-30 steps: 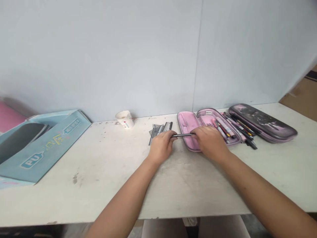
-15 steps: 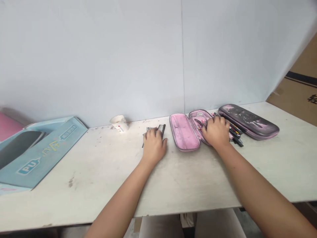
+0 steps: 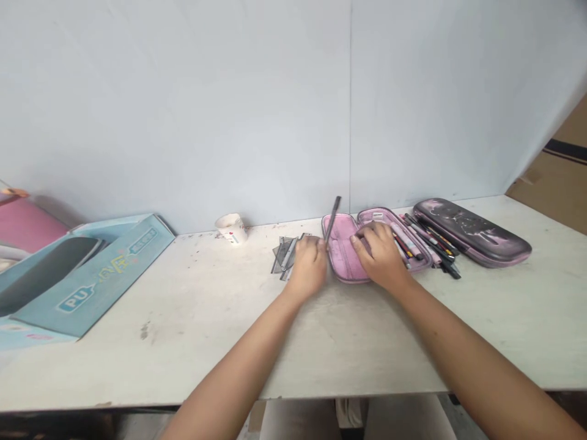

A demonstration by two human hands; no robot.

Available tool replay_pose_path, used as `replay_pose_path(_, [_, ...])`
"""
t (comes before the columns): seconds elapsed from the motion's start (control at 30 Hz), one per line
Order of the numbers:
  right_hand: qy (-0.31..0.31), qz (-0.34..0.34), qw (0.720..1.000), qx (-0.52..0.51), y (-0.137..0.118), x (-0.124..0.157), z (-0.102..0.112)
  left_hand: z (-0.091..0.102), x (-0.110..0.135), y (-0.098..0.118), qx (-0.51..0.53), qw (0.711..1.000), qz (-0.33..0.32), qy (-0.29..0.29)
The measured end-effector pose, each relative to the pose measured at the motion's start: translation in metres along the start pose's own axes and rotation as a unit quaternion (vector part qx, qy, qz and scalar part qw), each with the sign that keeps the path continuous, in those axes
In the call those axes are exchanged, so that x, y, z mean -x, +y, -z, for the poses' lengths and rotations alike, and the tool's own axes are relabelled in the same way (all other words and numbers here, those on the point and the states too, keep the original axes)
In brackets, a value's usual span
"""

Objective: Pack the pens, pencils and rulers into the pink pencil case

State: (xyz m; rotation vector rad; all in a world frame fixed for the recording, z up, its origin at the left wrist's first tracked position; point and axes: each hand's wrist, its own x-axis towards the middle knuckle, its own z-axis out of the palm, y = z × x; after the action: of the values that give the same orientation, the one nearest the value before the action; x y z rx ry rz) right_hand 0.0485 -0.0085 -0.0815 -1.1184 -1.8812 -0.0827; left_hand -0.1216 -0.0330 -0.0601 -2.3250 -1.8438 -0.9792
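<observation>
My left hand [image 3: 310, 264] is closed around a thin dark strip that looks like a ruler [image 3: 334, 214], which stands tilted up from the fingers. Just left of that hand lie several flat see-through grey pieces [image 3: 283, 253], like rulers and set squares. My right hand [image 3: 378, 253] rests with fingers partly spread on the pink pencil case [image 3: 349, 269], which lies open, around its left half and hinge. Pens and markers [image 3: 404, 244] sit in the case's right half. My fingers hide part of the case lining.
Beyond the open case, a closed dark pencil case [image 3: 477, 235] lies at the right, with loose pens [image 3: 443, 247] between them. A paper cup [image 3: 232, 229] stands near the wall. A light blue box [image 3: 110, 275] fills the left side, and brown cardboard [image 3: 554, 189] stands at the right.
My left hand has lifted the dark strip from the flat pieces and moved right to the pencil case. My right hand has shifted left from the pens onto the case's left half.
</observation>
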Motion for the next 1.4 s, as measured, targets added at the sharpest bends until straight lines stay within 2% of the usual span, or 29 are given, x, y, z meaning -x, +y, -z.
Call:
replay_pose_path(0.1, [0.001, -0.022, 0.997, -0.078, -0.001, -0.003, 0.000, -0.011, -0.009, 0.031, 0.031, 0.997, -0.057, -0.030])
replay_pose_path(0.17, [0.007, -0.061, 0.995, -0.074, 0.006, -0.006, 0.003, -0.021, -0.015, 0.048, 0.022, 0.993, -0.091, -0.066])
replay_pose_path(0.3, [-0.016, -0.134, 0.987, 0.082, 0.030, -0.010, 0.016, -0.040, -0.022, 0.066, -0.025, 0.986, -0.089, -0.139])
replay_pose_path(0.4, [-0.075, -0.172, 0.959, 0.214, 0.042, -0.008, 0.023, -0.051, -0.021, 0.071, -0.102, 0.976, -0.097, -0.164])
replay_pose_path(0.47, [-0.113, -0.177, 0.944, 0.254, 0.045, -0.006, 0.025, -0.056, -0.017, 0.073, -0.141, 0.970, -0.111, -0.162])
replay_pose_path(0.67, [-0.157, -0.168, 0.936, 0.268, 0.043, -0.006, 0.027, -0.065, -0.010, 0.074, -0.150, 0.973, -0.107, -0.137])
replay_pose_path(0.83, [-0.207, -0.129, 0.934, 0.262, 0.044, -0.004, 0.027, -0.065, -0.011, 0.075, -0.143, 0.972, -0.109, -0.153])
replay_pose_path(0.97, [-0.214, -0.124, 0.927, 0.283, 0.045, 0.000, 0.024, -0.061, -0.007, 0.071, -0.123, 0.977, -0.108, -0.135])
replay_pose_path(1.07, [-0.205, -0.124, 0.924, 0.297, 0.045, 0.002, 0.021, -0.045, -0.002, 0.058, -0.111, 0.981, -0.099, -0.121])
replay_pose_path(1.13, [-0.192, -0.122, 0.924, 0.309, 0.046, 0.004, 0.019, -0.029, 0.001, 0.041, -0.111, 0.985, -0.072, -0.111])
replay_pose_path(1.3, [-0.150, -0.092, 0.937, 0.301, 0.042, 0.007, 0.016, 0.015, 0.013, -0.031, -0.149, 0.984, -0.004, -0.101])
replay_pose_path(1.4, [-0.128, -0.045, 0.952, 0.275, 0.025, 0.003, 0.011, 0.030, 0.022, -0.077, -0.148, 0.977, 0.005, -0.156])
